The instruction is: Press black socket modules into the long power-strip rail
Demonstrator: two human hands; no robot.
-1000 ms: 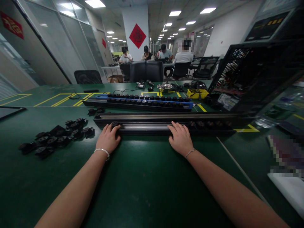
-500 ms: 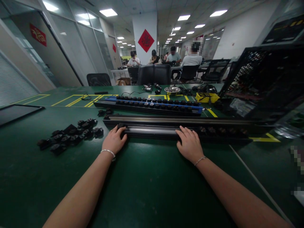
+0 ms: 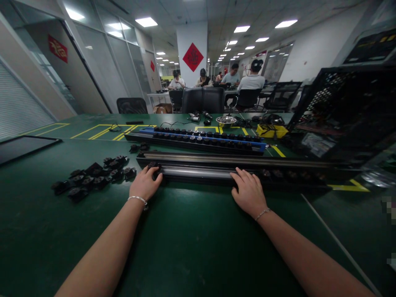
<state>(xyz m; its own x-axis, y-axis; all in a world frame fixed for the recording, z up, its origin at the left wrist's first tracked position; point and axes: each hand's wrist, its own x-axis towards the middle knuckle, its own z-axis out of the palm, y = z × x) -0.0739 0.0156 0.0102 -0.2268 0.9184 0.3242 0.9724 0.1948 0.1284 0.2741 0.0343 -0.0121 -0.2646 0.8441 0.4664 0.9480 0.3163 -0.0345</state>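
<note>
A long black rail with a shiny metallic strip lies across the table in front of me. At its left end, the fingers of my left hand curl over a small black part in the channel, thumb at the front edge; the fingertips are partly hidden. Further right, my right hand rests with fingers spread on the rail's front side, holding nothing. More black parts sit in the channel to its right. Several loose black parts lie in a cluster left of my left hand.
Behind the rail lies a longer blue-and-black strip filled with black parts. Further back are a metal bowl, a yellow bin and cables. A black perforated frame stands at right, a flat dark tray at left. People sit beyond.
The view has shifted slightly, so the scene sits a little lower and to the right. My left hand has slid slightly left at the rail's end; my right hand stays on the rail.
</note>
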